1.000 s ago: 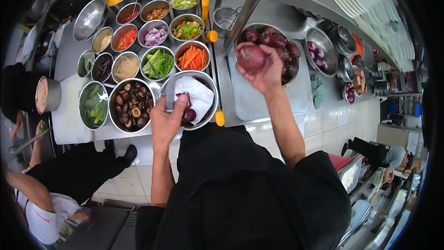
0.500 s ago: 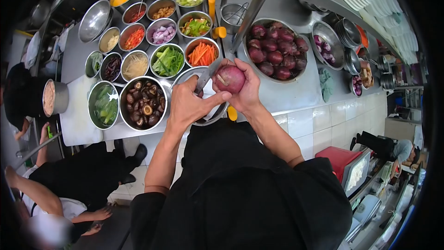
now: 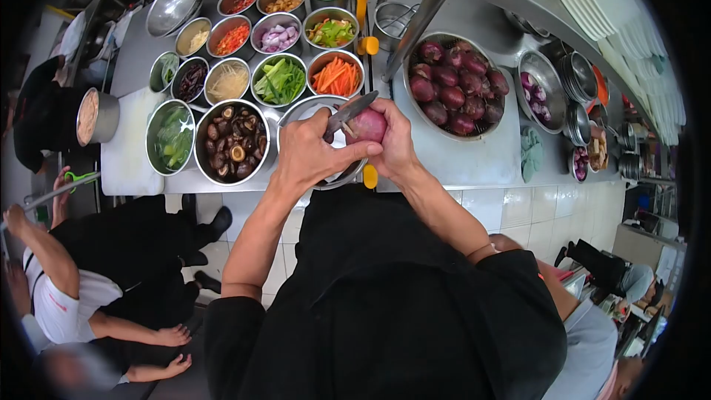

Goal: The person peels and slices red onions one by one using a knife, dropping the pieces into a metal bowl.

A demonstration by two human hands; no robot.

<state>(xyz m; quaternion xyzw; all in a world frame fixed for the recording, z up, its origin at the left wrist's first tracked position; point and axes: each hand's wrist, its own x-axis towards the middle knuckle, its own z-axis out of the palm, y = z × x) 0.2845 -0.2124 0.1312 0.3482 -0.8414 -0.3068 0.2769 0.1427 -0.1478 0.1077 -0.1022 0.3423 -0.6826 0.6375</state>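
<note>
My left hand (image 3: pixel 307 152) is wrapped round the handle of a knife (image 3: pixel 350 111), and its thumb reaches to the onion. The blade lies across the upper left side of a red onion (image 3: pixel 367 127), which my right hand (image 3: pixel 397 141) grips from the right. Under both hands is a steel bowl (image 3: pixel 289 115) with white material in it; my hands hide most of its contents. A colander of whole red onions (image 3: pixel 453 89) stands to the right, on a white board (image 3: pixel 474 161).
Left of the bowl are tins of mushrooms (image 3: pixel 235 144), carrots (image 3: pixel 335 75) and other cut vegetables. A steel shelf post (image 3: pixel 417 30) rises behind the colander. Co-workers stand at the lower left and lower right. A green cloth (image 3: pixel 531 152) lies at right.
My right hand has brought the onion from near the colander to the knife in my left hand, above the bowl. The view has shifted, and another person has appeared at the lower right.
</note>
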